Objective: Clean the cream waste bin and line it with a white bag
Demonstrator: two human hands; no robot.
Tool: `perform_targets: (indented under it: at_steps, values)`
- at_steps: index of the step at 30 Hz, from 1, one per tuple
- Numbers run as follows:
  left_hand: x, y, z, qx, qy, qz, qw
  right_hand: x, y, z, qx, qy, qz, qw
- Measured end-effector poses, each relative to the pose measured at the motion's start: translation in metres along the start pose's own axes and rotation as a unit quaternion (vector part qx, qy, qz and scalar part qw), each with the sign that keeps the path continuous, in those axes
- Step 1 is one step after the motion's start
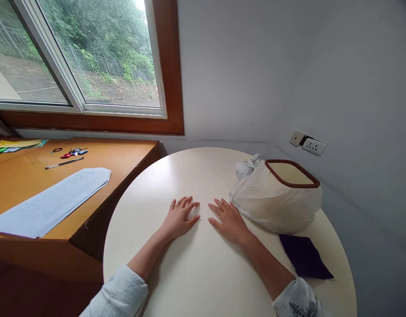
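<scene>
My left hand lies palm down on the round white table, fingers spread, holding nothing. A short gap to its right, my right hand rests flat on the same tabletop with its fingers apart. Close beside my right fingertips is a bin with a brown rim, wrapped in a whitish plastic bag whose knotted end bunches up at the back left. Whether my right fingers touch the bag I cannot tell. In front of the bag lies a dark purple cloth.
To the left stands a wooden desk bearing papers, a pen, red-handled scissors and a black ring. A window is above it. The wall behind the table carries a power socket.
</scene>
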State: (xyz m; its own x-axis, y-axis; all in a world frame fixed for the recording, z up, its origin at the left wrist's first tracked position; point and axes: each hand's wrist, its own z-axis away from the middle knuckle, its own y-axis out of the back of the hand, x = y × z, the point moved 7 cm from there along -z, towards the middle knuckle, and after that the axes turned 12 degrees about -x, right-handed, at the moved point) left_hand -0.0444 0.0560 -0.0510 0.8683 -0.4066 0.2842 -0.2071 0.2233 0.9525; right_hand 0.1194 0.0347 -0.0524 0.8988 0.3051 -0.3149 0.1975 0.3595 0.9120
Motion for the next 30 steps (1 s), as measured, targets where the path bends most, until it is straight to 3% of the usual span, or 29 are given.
perform_targets:
  at_steps: [22, 30]
  values:
    - [-0.0009, 0.0053, -0.0001, 0.025, -0.001, 0.031, 0.999, 0.0007, -0.0002, 0.0004, 0.008, 0.007, -0.009, 1.0]
    - [-0.003, 0.005, -0.0021, 0.043, 0.002, 0.045, 0.998, 0.0021, -0.0011, -0.0017, 0.044, 0.033, -0.03, 0.998]
